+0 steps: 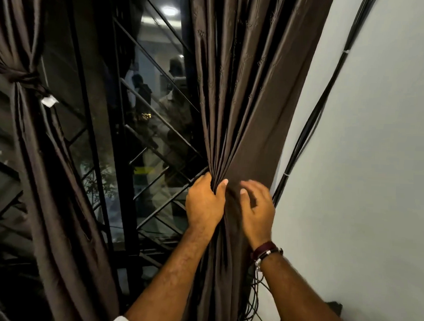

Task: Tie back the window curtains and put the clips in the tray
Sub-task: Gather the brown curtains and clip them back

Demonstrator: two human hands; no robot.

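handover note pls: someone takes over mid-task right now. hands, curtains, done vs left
Left hand: grips the gathered folds of the right curtain, bunching them.
Right hand: open, fingers loosely curved against the same curtain beside the left hand, holding nothing.
Left curtain: already gathered and tied with a dark tieback; a small white tag hangs at it.
Right curtain: gathered only by hand, no tie on it yet. Black cables run down the wall just behind it.
Left to do: tie the right curtain, then put the clips in the tray. Neither clips nor tray are in view.
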